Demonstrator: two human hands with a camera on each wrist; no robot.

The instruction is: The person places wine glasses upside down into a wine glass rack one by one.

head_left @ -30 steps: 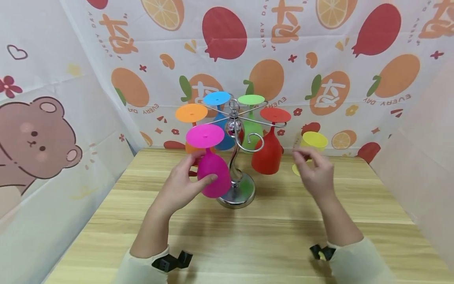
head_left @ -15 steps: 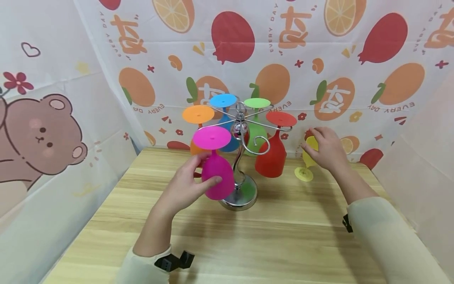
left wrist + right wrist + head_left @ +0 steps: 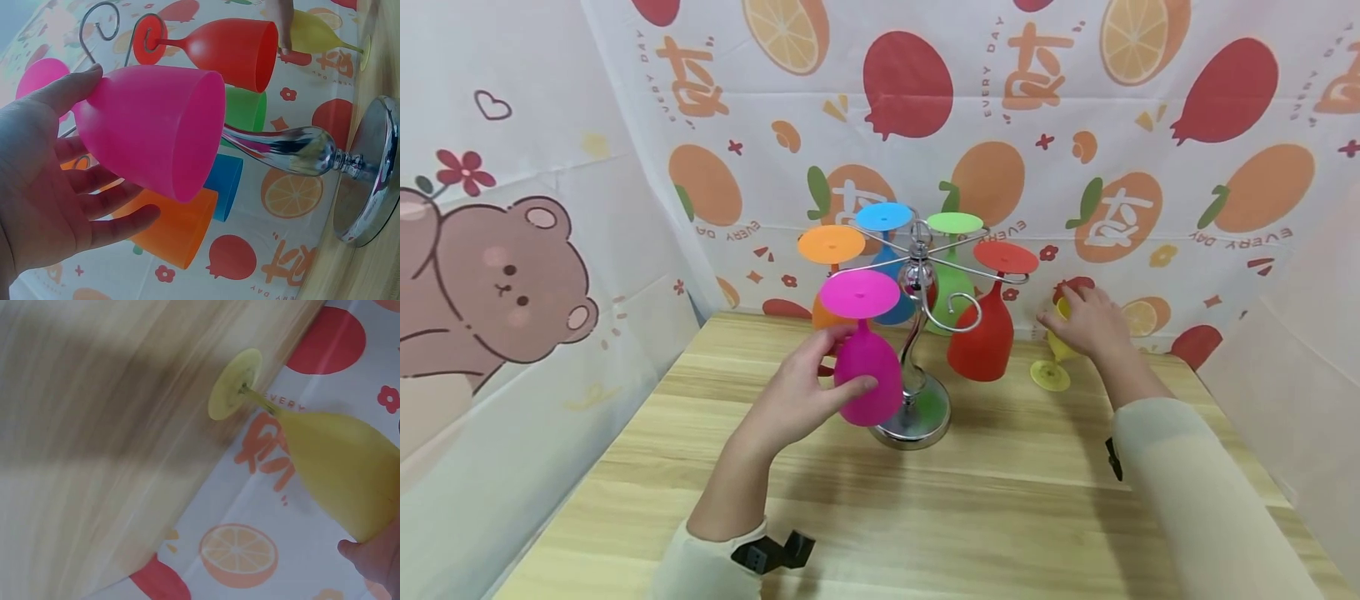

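Note:
A chrome stand [image 3: 917, 421] carries several plastic goblets upside down by their feet. My left hand [image 3: 797, 392] holds the bowl of the pink goblet [image 3: 872, 371] at the stand's front left, thumb on the near side and fingers behind. The left wrist view shows the pink bowl [image 3: 147, 128] with its rim pointing down to the table. At the right, my right hand [image 3: 1090, 321] grips the yellow goblet [image 3: 340, 462] by the upper bowl. This goblet is upright, its foot [image 3: 234, 384] on or just above the tabletop; much of its bowl is hidden behind the hand.
On the stand also hang an orange goblet [image 3: 831, 244], a blue goblet [image 3: 884, 217], a green goblet [image 3: 955, 222] and a red goblet [image 3: 985, 333]. A curled wire hook [image 3: 958, 312] juts forward. Behind the wooden table [image 3: 970, 517] hangs a fruit-print cloth [image 3: 1000, 108].
My right hand has moved right and back to the yellow goblet and taken hold of its bowl. The left hand stays on the pink goblet. The head view has shifted slightly.

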